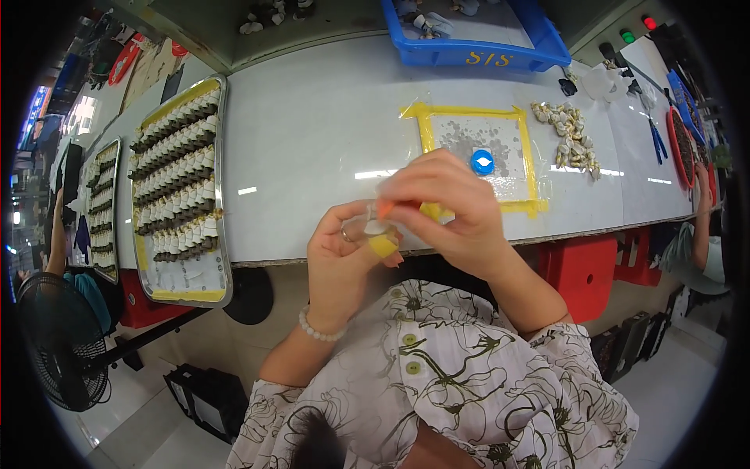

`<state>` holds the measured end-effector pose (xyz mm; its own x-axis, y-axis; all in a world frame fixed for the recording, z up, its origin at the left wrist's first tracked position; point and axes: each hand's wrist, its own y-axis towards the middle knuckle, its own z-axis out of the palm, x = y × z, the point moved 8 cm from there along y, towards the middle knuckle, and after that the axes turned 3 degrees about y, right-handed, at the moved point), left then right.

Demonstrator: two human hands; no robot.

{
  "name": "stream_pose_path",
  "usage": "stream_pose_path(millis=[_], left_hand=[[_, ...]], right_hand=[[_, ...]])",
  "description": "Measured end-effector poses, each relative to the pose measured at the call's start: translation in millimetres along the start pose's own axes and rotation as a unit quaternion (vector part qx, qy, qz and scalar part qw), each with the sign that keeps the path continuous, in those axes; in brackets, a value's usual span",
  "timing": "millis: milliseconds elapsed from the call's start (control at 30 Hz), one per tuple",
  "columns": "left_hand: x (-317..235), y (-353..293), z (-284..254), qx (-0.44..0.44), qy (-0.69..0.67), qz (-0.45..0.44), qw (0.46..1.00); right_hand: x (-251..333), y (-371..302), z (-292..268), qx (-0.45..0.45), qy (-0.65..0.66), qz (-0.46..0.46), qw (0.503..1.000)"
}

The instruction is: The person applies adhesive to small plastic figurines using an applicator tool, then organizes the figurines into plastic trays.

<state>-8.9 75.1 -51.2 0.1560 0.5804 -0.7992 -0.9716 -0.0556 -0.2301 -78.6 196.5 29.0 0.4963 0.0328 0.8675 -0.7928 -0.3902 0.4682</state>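
Observation:
My left hand is closed round a small whitish piece, held up over the front edge of the table. A ring and a beaded bracelet are on that hand and wrist, and something yellow covers a fingertip or thumb tip. Fingers pinched, my right hand meets the left one from the right. A small orange bit shows at its fingertips, partly blurred, so its kind is unclear. Beyond it, a round blue lid-like thing lies on a yellow-taped square with grey smudges.
At left, a metal tray bears rows of small white-and-dark figures; another such tray stands farther left. A heap of cream-gold pieces lies right of the square. A blue bin is at the back, a red stool below.

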Motion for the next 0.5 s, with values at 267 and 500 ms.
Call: stream_pose_path(millis=[267, 500], left_hand=[[-5.6, -1.4, -9.2, -0.038, 0.141, 0.046, 0.988], [-23.0, -3.9, -0.6, -0.026, 0.246, 0.146, 0.958]], right_hand=[[4.4, -3.2, 22.0, 0.054, -0.131, -0.081, 0.987], [-55.8, -26.0, -4.2, -0.124, 0.307, 0.286, 0.899]])
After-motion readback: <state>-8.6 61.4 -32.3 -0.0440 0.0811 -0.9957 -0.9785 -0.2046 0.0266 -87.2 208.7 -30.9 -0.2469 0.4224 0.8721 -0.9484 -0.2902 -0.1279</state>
